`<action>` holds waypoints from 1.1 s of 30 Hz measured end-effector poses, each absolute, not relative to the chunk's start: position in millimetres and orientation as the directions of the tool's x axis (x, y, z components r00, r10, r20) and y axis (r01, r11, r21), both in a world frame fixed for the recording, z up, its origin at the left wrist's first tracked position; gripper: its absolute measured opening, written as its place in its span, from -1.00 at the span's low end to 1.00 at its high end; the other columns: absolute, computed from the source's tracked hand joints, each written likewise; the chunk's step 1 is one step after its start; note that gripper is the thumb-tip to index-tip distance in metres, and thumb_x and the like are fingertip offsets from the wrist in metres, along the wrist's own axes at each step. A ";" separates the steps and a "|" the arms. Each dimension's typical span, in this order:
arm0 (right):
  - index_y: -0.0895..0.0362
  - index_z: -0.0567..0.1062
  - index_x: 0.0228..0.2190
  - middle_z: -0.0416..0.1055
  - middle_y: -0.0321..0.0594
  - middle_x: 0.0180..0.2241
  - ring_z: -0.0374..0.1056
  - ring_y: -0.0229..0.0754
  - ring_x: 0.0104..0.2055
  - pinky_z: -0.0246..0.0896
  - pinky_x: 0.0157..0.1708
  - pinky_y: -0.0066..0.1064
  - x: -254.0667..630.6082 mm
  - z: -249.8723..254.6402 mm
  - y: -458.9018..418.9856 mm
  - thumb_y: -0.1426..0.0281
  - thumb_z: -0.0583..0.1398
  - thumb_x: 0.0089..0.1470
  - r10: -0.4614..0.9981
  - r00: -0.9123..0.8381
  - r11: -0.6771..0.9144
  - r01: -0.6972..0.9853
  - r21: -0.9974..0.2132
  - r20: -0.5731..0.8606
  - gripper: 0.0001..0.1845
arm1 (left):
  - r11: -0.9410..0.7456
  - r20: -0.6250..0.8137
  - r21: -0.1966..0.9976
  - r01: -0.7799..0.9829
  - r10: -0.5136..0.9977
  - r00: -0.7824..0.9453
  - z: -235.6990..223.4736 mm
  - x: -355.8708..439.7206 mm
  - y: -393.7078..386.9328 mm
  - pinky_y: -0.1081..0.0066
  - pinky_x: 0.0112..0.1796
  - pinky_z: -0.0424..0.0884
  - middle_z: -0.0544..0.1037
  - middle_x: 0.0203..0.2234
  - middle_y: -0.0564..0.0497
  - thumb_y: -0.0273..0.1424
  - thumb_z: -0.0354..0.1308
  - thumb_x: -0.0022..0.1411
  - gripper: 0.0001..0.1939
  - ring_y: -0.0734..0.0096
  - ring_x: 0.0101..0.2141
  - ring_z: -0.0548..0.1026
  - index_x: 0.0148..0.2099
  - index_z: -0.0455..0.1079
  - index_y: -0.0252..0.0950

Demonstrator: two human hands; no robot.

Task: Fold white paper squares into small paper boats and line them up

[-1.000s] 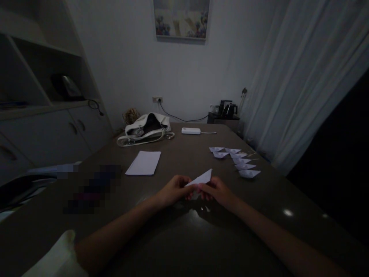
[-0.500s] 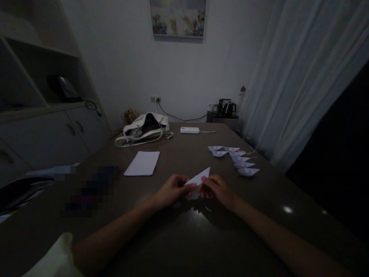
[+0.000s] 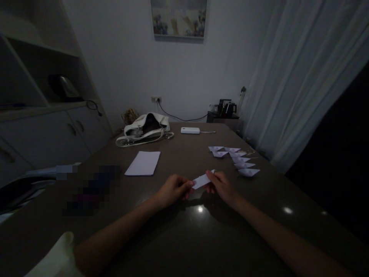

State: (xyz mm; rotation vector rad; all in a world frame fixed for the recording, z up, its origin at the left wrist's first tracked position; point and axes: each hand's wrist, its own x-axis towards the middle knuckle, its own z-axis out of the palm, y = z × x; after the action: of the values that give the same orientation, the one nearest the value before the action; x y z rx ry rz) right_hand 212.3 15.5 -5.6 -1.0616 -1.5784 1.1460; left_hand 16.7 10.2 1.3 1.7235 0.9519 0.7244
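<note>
Between my hands, just above the dark table (image 3: pixel 184 238), is a small folded white paper (image 3: pixel 201 181). My left hand (image 3: pixel 175 188) pinches its left end between thumb and fingers. On the upper right end, my right hand (image 3: pixel 220 187) grips it with the thumb on top and fingers curled beneath. The fingers partly cover both ends. Several folded white paper boats (image 3: pixel 248 172) stand grouped to the right of my hands. A stack of white paper sheets (image 3: pixel 143 163) lies to the left.
Toward the back left sits an open white handbag (image 3: pixel 147 129). A white power bank (image 3: pixel 190 130) with a short cable lies near the far edge. At the left, a blurred-out dark item (image 3: pixel 95 188) rests on the table. A curtain (image 3: pixel 288 77) hangs at the right.
The folded paper has turned from a pointed triangular outline to a narrower strip-like one. My right hand has shifted slightly right, its thumb now nearer the paper's upper right end.
</note>
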 end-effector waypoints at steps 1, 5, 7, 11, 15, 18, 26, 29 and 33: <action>0.19 0.41 -0.68 0.28 -0.28 -0.75 0.13 -0.36 -0.72 -0.05 -0.72 -0.52 212.7 -6.2 16.5 -0.12 0.08 -0.05 0.958 -0.226 0.212 0.143 -0.967 0.177 -0.37 | -0.183 0.020 0.947 0.264 0.853 0.521 0.9 17.1 10.2 0.56 -0.63 0.17 0.34 -0.72 0.09 0.01 0.00 0.16 -0.48 0.57 -0.69 0.25 -0.47 0.37 -0.39; 0.19 0.41 -0.68 0.28 -0.27 -0.75 0.13 -0.36 -0.73 -0.05 -0.74 -0.53 214.0 -8.1 19.1 -0.15 0.07 -0.07 0.964 -0.207 0.196 0.122 -0.973 0.168 -0.35 | -0.207 0.020 0.930 0.303 0.854 0.520 -0.9 17.5 12.4 0.56 -0.62 0.17 0.34 -0.72 0.08 0.00 -0.07 0.20 -0.46 0.56 -0.68 0.26 -0.50 0.34 -0.38; 0.19 0.40 -0.69 0.28 -0.27 -0.76 0.13 -0.36 -0.73 -0.04 -0.74 -0.53 214.8 -8.6 20.2 -0.16 0.04 -0.05 0.969 -0.178 0.192 0.108 -0.975 0.171 -0.34 | -0.247 0.051 0.912 0.327 0.861 0.507 -1.4 16.9 13.5 0.55 -0.61 0.17 0.34 -0.71 0.07 0.00 -0.09 0.21 -0.45 0.55 -0.67 0.27 -0.52 0.33 -0.38; 0.17 0.34 -0.73 0.24 -0.28 -0.78 0.10 -0.35 -0.74 -0.08 -0.73 -0.51 217.2 -8.6 21.8 -0.13 0.00 0.01 0.967 -0.138 0.234 0.141 -0.962 0.214 -0.34 | -0.228 0.025 0.918 0.324 0.849 0.528 -2.7 16.2 14.0 0.54 -0.59 0.16 0.35 -0.70 0.07 0.01 -0.10 0.21 -0.43 0.54 -0.65 0.28 -0.51 0.34 -0.39; 0.16 0.34 -0.74 0.23 -0.28 -0.78 0.10 -0.34 -0.71 -0.06 -0.68 -0.48 216.2 -7.9 17.9 -0.09 -0.02 0.05 0.937 -0.239 0.299 0.180 -0.937 0.253 -0.34 | -0.123 -0.014 0.975 0.186 0.801 0.598 -2.9 19.7 10.9 0.52 -0.55 0.22 0.41 -0.63 0.05 0.00 -0.03 0.18 -0.49 0.51 -0.61 0.33 -0.39 0.36 -0.40; 0.16 0.34 -0.71 0.23 -0.29 -0.75 0.12 -0.33 -0.69 -0.03 -0.66 -0.48 212.5 -8.3 12.7 -0.06 -0.04 0.09 0.907 -0.320 0.344 0.189 -0.920 0.274 -0.36 | -0.074 -0.016 0.989 0.129 0.810 0.586 -1.1 23.0 7.3 0.52 -0.54 0.21 0.42 -0.60 0.06 -0.03 0.07 0.13 -0.55 0.52 -0.59 0.32 -0.35 0.36 -0.40; 0.18 0.40 -0.38 0.35 -0.27 -0.48 0.25 -0.31 -0.51 0.12 -0.54 -0.50 212.1 -7.8 10.2 0.11 0.21 0.00 0.830 -0.474 0.386 0.103 -0.917 0.296 -0.64 | -0.071 0.046 0.997 0.035 0.875 0.481 -6.0 22.2 10.3 0.56 -0.55 0.15 0.36 -0.59 0.10 -0.08 0.12 0.13 -0.59 0.57 -0.58 0.28 -0.35 0.34 -0.39; 0.18 0.41 -0.36 0.37 -0.25 -0.45 0.30 -0.26 -0.44 0.18 -0.45 -0.46 212.8 -9.7 11.8 0.17 0.28 -0.06 0.843 -0.459 0.389 0.163 -0.907 0.279 -0.66 | -0.072 0.037 0.996 0.049 0.864 0.503 -7.6 22.3 10.3 0.55 -0.55 0.16 0.36 -0.60 0.10 -0.06 0.09 0.15 -0.58 0.55 -0.59 0.28 -0.36 0.32 -0.39; 0.18 0.43 -0.33 0.41 -0.22 -0.41 0.33 -0.23 -0.42 0.21 -0.41 -0.43 212.2 -12.0 13.7 0.16 0.24 -0.02 0.847 -0.464 0.386 0.200 -0.901 0.260 -0.66 | -0.217 0.100 0.961 0.172 0.852 0.513 -3.8 22.1 6.1 0.51 -0.48 0.22 0.41 -0.55 0.04 -0.07 -0.03 0.24 -0.55 0.49 -0.53 0.33 -0.35 0.35 -0.40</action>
State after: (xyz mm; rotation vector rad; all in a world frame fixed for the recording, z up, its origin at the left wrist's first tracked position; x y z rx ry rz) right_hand 212.2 13.7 -12.0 -0.9018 -1.8944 1.0916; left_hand 22.1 6.1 -3.8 1.6978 0.8745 0.8038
